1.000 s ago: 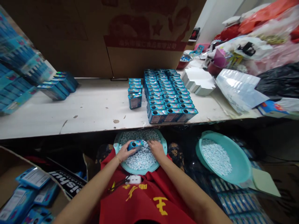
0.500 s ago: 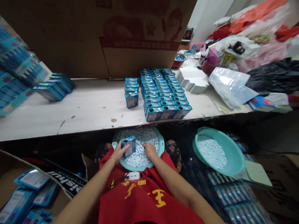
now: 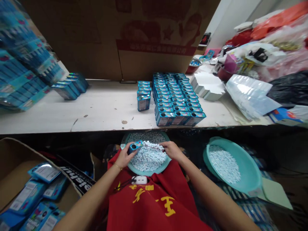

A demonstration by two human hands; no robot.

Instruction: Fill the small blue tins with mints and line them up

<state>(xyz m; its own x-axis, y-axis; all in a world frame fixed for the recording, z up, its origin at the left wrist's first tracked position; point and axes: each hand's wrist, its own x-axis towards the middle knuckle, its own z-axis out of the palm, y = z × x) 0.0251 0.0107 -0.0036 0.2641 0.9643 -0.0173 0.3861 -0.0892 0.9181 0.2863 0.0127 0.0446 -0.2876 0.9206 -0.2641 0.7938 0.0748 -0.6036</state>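
Note:
My left hand (image 3: 125,155) grips a small blue box (image 3: 135,146), tilted with its open hole facing right, above a teal basin (image 3: 125,141) on my lap. The basin is full of small pale blue-white tablets (image 3: 148,158). My right hand (image 3: 171,149) holds a handful of tablets (image 3: 154,146) that stretches in a row from its fingers to the box's mouth. On the white table (image 3: 96,112) above, a block of upright blue boxes (image 3: 175,99) stands in tight rows, with a shorter column (image 3: 143,94) beside it on the left.
A second teal basin (image 3: 250,179) of tablets sits lower right. A cardboard carton (image 3: 14,160) with flat blue packs is lower left. More blue boxes (image 3: 71,86) lie at the table's left, a big cardboard box (image 3: 120,38) behind, white cartons (image 3: 207,85) and plastic bags (image 3: 250,93) right.
My left hand tipped the blue box from upright to sideways. My right hand lifted out of the tablets with a handful and brought it to the box's opening.

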